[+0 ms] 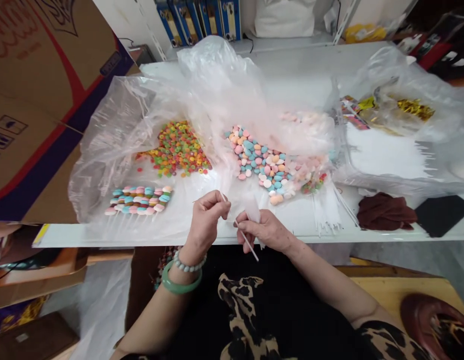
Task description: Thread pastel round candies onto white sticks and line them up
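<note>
My left hand [208, 220], with a green bangle and a beaded bracelet on its wrist, is closed in a pinch. A thin pale tip shows at its fingertips, too small to name. Just to its right, my right hand [265, 230] grips a thin white lollipop stick [249, 243] that slants downward. A whitish translucent piece [253, 209] sticks up from the same hand. Both hands are at the table's front edge, close but apart. Behind them lie pastel candies [260, 160] in pink, blue, orange and white, spilling from a clear plastic bag [224, 75].
Small ring candies [181, 150] lie on plastic at left, behind a row of candy skewers [139, 200]. Loose white sticks [325, 210], a brown cloth [385, 212] and a black piece [444, 214] lie right. A clear container [389, 177] stands beyond. A large carton [40, 100] borders the left.
</note>
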`<state>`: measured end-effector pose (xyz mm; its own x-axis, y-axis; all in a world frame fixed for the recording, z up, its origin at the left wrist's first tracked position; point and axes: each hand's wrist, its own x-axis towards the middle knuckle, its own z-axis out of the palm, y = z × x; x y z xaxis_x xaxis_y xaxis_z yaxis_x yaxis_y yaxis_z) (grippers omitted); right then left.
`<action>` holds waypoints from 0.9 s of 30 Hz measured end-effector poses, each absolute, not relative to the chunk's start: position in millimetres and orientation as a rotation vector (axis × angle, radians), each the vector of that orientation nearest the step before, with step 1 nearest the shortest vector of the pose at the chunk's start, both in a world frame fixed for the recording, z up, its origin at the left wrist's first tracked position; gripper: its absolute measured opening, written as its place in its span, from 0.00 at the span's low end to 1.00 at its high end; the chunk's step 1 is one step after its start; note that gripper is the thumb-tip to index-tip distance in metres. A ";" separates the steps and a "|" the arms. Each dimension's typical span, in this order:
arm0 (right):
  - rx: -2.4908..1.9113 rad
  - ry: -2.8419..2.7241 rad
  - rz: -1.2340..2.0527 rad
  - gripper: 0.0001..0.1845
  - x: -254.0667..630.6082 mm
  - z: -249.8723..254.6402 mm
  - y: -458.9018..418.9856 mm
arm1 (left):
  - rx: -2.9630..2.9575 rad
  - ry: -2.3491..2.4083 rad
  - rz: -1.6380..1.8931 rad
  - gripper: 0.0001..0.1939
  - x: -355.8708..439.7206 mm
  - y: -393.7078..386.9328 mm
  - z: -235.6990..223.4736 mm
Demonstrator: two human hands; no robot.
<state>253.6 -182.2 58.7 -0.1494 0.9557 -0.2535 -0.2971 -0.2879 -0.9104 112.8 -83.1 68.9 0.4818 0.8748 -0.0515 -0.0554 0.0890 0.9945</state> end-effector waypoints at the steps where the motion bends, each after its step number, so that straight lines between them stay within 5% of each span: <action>1: -1.092 -0.836 1.645 0.13 255.6 56.0 -184.9 | 1.245 0.837 0.823 0.12 116.6 -83.1 66.1; 6: -1.128 -0.653 1.559 0.13 261.8 38.4 -195.8 | 1.160 0.869 0.790 0.10 152.6 -92.2 49.8; 12: -1.631 -0.756 0.753 0.11 274.3 25.3 -202.5 | 1.005 0.796 0.714 0.13 193.9 -99.4 33.3; 17: -1.557 -0.642 1.048 0.07 282.5 15.7 -198.8 | 1.162 0.810 0.644 0.12 200.5 -95.1 16.6; 23: -1.468 -0.319 1.051 0.07 297.3 -9.8 -189.5 | 2.359 1.049 0.425 0.12 213.3 -43.7 0.4; 27: -1.406 -0.253 1.133 0.08 304.4 -19.2 -187.1 | 2.642 1.074 0.231 0.14 219.2 -18.5 -6.7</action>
